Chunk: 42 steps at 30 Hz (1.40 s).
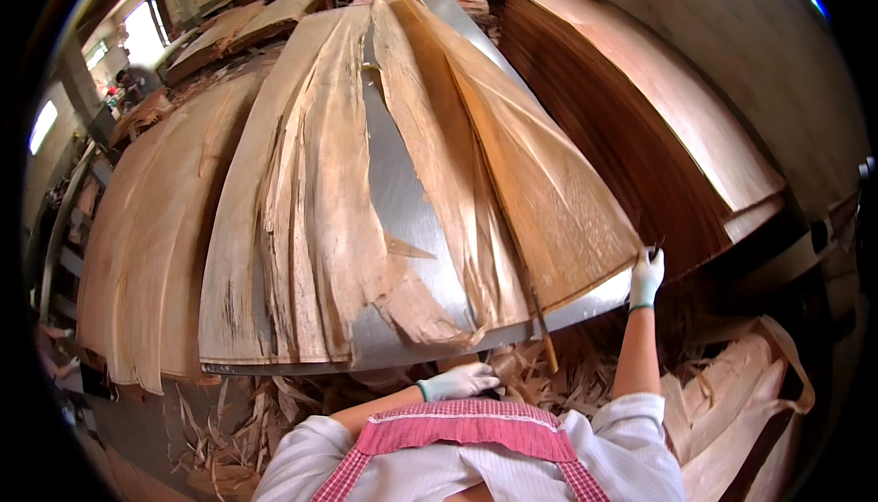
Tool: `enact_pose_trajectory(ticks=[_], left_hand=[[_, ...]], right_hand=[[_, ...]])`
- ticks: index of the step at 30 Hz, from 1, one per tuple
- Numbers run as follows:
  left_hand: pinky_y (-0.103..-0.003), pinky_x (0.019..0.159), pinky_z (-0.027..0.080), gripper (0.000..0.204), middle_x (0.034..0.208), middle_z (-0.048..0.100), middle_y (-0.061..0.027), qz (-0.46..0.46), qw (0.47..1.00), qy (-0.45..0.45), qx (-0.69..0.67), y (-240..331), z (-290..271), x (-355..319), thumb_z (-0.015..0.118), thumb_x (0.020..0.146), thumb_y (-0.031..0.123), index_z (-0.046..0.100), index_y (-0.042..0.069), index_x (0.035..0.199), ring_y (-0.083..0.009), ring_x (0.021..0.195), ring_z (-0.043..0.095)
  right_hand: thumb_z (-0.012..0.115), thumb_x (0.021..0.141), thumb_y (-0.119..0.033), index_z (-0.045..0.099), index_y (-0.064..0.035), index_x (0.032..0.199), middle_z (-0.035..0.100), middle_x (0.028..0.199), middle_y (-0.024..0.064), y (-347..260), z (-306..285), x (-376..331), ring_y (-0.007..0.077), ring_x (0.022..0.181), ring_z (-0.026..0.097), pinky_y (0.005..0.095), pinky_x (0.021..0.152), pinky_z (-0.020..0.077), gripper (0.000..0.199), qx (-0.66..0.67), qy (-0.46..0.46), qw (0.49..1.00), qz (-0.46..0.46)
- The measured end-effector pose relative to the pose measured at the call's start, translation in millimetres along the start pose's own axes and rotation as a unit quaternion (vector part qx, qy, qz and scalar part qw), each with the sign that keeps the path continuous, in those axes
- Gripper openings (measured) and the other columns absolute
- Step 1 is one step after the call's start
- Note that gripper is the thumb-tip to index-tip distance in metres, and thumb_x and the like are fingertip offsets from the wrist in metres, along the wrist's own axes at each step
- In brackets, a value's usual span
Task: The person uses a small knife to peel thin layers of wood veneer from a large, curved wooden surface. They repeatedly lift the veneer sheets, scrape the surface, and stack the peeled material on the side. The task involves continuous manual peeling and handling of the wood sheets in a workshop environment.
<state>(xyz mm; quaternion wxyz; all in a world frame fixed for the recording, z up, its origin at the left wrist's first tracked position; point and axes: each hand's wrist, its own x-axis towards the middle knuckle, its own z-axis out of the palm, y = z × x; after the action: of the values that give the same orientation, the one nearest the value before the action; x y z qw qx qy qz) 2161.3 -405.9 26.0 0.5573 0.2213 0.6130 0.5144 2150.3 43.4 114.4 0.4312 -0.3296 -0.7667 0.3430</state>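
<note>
My right hand (647, 279), in a white glove, is closed at the near right corner of a brown wood veneer sheet (558, 218). A small dark object shows at its fingertips, too small to name surely. My left hand (460, 381), also gloved, is in front of my body just below the near edge of a metal-topped table (416, 218). Its fingers reach loosely to the right, with nothing visible in them. A long thin wooden stick (528, 287) lies along the veneer's left side, its near end jutting past the table edge. Paler, torn veneer sheets (334, 200) cover the table's left part.
A tall stack of veneer (631, 109) stands at the right, by the wall. Another veneer pile (155, 246) lies left of the table. Veneer scraps (540, 379) litter the floor below the table, and larger curled pieces (732, 392) lie at the lower right.
</note>
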Motion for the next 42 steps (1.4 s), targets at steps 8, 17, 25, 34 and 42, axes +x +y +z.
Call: enact_pose_trajectory(ticks=[8, 17, 25, 34, 42], left_hand=[[-0.036, 0.095, 0.043, 0.031, 0.121, 0.056, -0.0052, -0.067, 0.923, 0.001, -0.379, -14.3, 76.4, 166.6, 0.054, 0.095, 0.032, 0.051, 0.011, 0.119, -0.0184, 0.114, 0.052], [-0.027, 0.054, 0.049, 0.014, 0.069, 0.049, 0.0001, 0.072, 0.919, 0.191, -0.338, 131.5, 62.9, 118.2, 0.050, 0.096, 0.017, 0.051, 0.003, 0.096, -0.0108, 0.057, 0.048], [-0.025, 0.037, 0.038, 0.016, 0.058, 0.042, 0.0037, 0.027, 0.904, 0.398, -0.156, 92.2, 11.3, 27.6, 0.049, 0.094, 0.017, 0.044, 0.010, 0.081, -0.0072, 0.041, 0.038], [-0.026, 0.039, 0.037, 0.018, 0.059, 0.042, 0.0028, -0.002, 0.912, 0.372, -0.175, 100.3, 1.2, 97.9, 0.055, 0.093, 0.022, 0.046, 0.009, 0.084, -0.0090, 0.044, 0.039], [-0.026, 0.035, 0.038, 0.012, 0.058, 0.042, 0.0027, 0.004, 0.890, 0.427, -0.160, 88.4, 9.1, 51.1, 0.052, 0.093, 0.018, 0.048, 0.007, 0.089, -0.0076, 0.042, 0.040]], right_hand=[[0.053, 0.093, -0.011, 0.048, -0.0065, 0.087, 0.045, 0.065, -0.0022, 53.9, -14.5, -19.5, 0.0069, 0.048, 0.040, 0.0243, 0.043, 0.0331, 0.010, 0.142, -0.029, 0.980, 0.137], [0.053, 0.090, -0.004, 0.050, -0.0046, 0.094, 0.046, 0.065, -0.0014, 107.1, -12.2, -14.1, 0.0066, 0.043, 0.037, 0.0244, 0.038, 0.0291, 0.006, 0.208, -0.040, 0.943, 0.258], [0.065, 0.083, -0.005, 0.055, -0.0005, 0.118, 0.055, 0.086, -0.0005, 136.4, 14.7, -32.5, 0.0103, 0.072, 0.048, 0.0236, 0.065, 0.0403, 0.037, 0.194, 0.021, 0.963, 0.186], [0.060, 0.085, 0.001, 0.049, 0.0015, 0.127, 0.061, 0.104, 0.0083, 211.5, 17.2, -9.2, 0.0191, 0.086, 0.056, 0.0287, 0.081, 0.0456, 0.043, 0.129, 0.022, 0.952, 0.275], [0.064, 0.083, -0.005, 0.057, 0.0037, 0.106, 0.064, 0.094, 0.0110, 214.5, 29.6, -3.2, 0.0220, 0.082, 0.058, 0.0327, 0.079, 0.0459, 0.026, 0.063, 0.019, 0.949, 0.309]])
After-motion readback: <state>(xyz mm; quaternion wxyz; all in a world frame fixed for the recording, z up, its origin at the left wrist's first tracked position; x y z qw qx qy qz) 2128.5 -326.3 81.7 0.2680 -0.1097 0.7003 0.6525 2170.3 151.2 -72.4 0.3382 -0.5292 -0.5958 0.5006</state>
